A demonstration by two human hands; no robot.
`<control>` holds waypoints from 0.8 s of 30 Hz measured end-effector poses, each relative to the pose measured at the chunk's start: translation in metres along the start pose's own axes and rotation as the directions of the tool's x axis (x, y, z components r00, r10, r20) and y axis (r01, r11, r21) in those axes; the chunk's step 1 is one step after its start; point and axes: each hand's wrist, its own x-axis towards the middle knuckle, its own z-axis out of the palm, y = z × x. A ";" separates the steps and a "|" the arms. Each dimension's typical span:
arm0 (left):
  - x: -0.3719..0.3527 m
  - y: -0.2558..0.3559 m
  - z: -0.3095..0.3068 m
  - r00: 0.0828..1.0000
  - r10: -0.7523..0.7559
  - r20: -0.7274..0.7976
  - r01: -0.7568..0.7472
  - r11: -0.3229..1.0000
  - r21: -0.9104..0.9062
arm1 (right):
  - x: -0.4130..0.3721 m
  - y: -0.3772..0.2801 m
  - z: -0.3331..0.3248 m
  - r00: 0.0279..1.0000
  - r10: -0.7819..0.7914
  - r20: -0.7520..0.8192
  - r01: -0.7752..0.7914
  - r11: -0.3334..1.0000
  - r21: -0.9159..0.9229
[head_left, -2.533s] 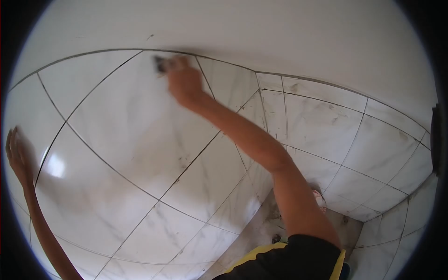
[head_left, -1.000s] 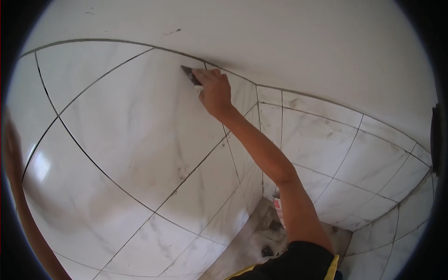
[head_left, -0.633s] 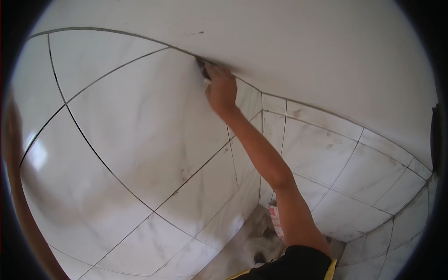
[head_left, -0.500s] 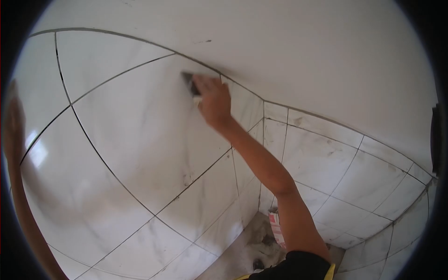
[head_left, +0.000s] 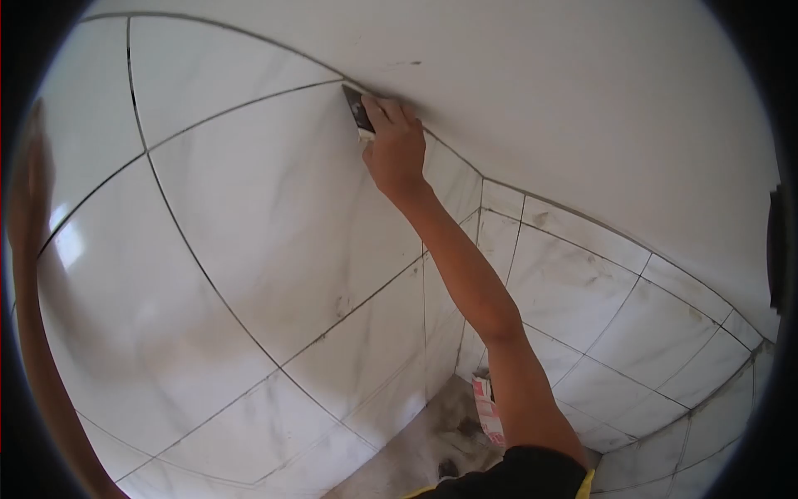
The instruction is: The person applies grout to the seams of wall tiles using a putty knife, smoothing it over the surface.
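Observation:
High on the tiled wall (head_left: 258, 216), my right hand (head_left: 397, 150) is closed round a putty knife (head_left: 359, 110) with a dark, flat blade. The blade lies against a white marbled tile, just under the dark joint line where the tiles meet the ceiling (head_left: 565, 91). Its handle is mostly hidden in my fingers. At the far left edge, my left hand (head_left: 32, 187) rests on the wall with fingers stretched upward, seen edge-on and partly lost in the dark rim of the view.
A second tiled wall (head_left: 573, 283) meets the first at a corner on the right. Below, a red and white box (head_left: 488, 407) stands on the dirty floor (head_left: 416, 449). A dark object (head_left: 777, 249) sits at the right edge.
My right hand has moved up with the putty knife, closer to the joint below the ceiling. The whole view has shifted slightly. My left hand stays at the wall.

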 end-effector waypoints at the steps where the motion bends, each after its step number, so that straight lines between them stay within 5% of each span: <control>1: 0.000 0.002 -0.001 1.000 -0.002 0.015 0.002 1.000 -0.001 | -0.001 -0.008 -0.008 0.995 0.058 0.078 -0.062 0.996 0.057; 2: -0.002 0.001 -0.001 1.000 -0.008 0.015 0.008 1.000 -0.002 | -0.004 -0.015 -0.015 0.982 0.104 0.157 -0.122 0.987 0.108; 4: 0.001 0.000 0.006 1.000 0.006 -0.003 -0.006 1.000 0.000 | -0.059 -0.047 -0.016 0.991 -0.081 0.106 0.055 0.972 0.230; 7: -0.003 -0.012 0.017 0.999 0.008 -0.031 -0.007 1.000 0.011 | -0.119 -0.082 -0.044 0.936 -0.239 0.260 0.165 0.947 0.276; 9: -0.010 -0.024 0.027 0.999 0.008 -0.050 -0.006 0.999 0.036 | -0.099 -0.058 -0.027 0.971 -0.171 0.165 0.119 0.952 0.283; 11: -0.020 -0.033 0.039 0.997 0.011 -0.079 -0.007 0.999 0.053 | -0.030 -0.021 -0.009 0.990 -0.010 0.142 0.001 0.998 0.065; 14: -0.029 -0.039 0.052 0.994 0.003 -0.107 0.006 0.996 0.084 | -0.004 -0.045 -0.021 0.987 0.081 0.139 -0.088 0.995 0.040; 16: -0.030 -0.039 0.050 0.995 -0.004 -0.104 0.015 0.995 0.099 | -0.088 -0.081 -0.020 0.987 -0.109 0.122 0.073 0.960 0.272; 18: -0.026 -0.043 0.051 0.994 -0.005 -0.105 0.019 0.991 0.135 | -0.195 -0.129 -0.058 0.906 -0.240 0.348 0.145 0.950 0.276; 21: -0.019 -0.042 0.053 0.995 0.015 -0.100 0.002 0.986 0.166 | -0.254 -0.144 -0.122 0.558 -0.155 0.815 -0.288 0.885 0.366; 22: -0.016 -0.041 0.048 0.994 0.021 -0.103 -0.005 0.988 0.153 | -0.253 -0.149 -0.126 0.558 -0.141 0.818 -0.297 0.886 0.355; 24: -0.010 -0.045 0.020 1.000 0.016 -0.009 -0.014 0.991 0.134 | -0.236 -0.156 -0.126 0.761 0.317 0.565 -0.529 0.808 0.259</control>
